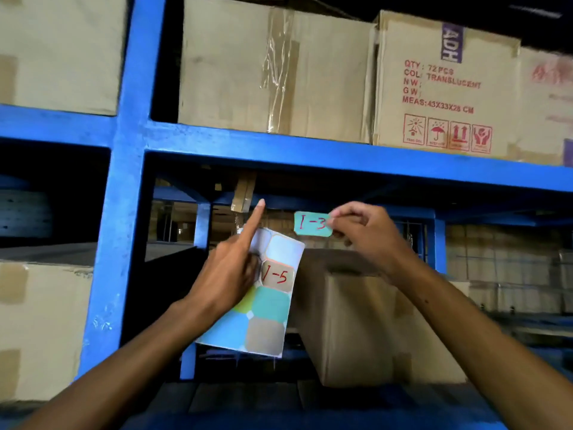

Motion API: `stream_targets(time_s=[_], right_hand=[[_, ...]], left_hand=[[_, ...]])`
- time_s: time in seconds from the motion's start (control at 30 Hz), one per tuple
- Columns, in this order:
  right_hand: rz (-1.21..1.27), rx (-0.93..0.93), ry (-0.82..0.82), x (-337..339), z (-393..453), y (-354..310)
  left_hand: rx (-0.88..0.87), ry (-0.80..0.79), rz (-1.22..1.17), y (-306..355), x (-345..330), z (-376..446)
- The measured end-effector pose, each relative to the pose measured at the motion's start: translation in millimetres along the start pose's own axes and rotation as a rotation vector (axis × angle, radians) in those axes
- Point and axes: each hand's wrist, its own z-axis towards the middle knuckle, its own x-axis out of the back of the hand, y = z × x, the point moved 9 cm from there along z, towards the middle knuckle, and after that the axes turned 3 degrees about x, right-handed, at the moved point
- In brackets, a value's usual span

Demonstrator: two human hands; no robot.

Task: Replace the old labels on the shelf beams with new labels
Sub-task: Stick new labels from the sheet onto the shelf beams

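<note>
My left hand [229, 268] holds a white sheet of coloured labels [263, 305] upright, with its forefinger stretched upward. One tan label on the sheet reads "1-5" [277, 276] in red. My right hand [362, 234] pinches a teal label marked "1-3" [311, 224] by its right edge, held free in the air below the blue shelf beam [310, 153]. No label shows on the visible stretch of that beam.
A blue upright post [124, 181] stands on the left. Cardboard boxes [273, 69] fill the shelf above the beam. A brown box [366, 321] sits on the lower shelf behind my hands, and another box [37, 330] lies at lower left.
</note>
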Motion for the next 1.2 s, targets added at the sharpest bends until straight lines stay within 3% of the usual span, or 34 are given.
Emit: stream_targets(time_s=[0.3, 0.57, 1.0, 1.2], right_hand=[[-0.06, 0.138, 0.233, 78, 83, -19], [-0.1, 0.195, 0.214, 61, 119, -28], [-0.189, 0.25, 0.094, 29, 132, -41], [-0.19, 0.236, 0.123, 29, 133, -42]], left_hand=[[-0.172, 0.054, 0.141, 66, -4, 75], [-0.186, 0.087, 0.29, 84, -8, 108], [-0.074, 0.027, 0.453, 48, -8, 122], [-0.059, 0.015, 0.494, 43, -5, 125]])
